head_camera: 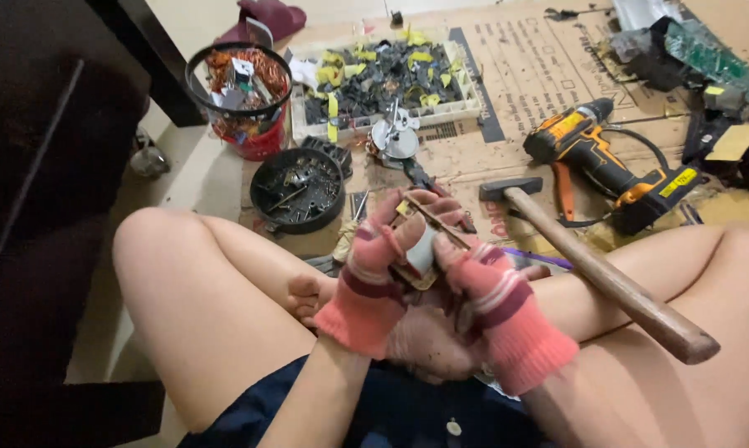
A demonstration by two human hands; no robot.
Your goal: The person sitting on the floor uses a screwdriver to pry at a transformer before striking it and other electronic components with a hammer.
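We find the left hand [373, 282], in a pink striped fingerless knit glove, clamped on a small white-wrapped coil part with a brass-coloured frame [418, 253], held above the lap. The right hand [495, 303], gloved alike, closes on the same part from the other side. A wooden-handled hammer [594, 270] rests across the right thigh. On the flattened cardboard sheet [524, 79] lie an orange-and-black cordless drill [607, 162] and a round black bowl of metal scraps [298, 189].

gloved hands [428, 274] gripping small part [420, 249], hammer [598, 270]
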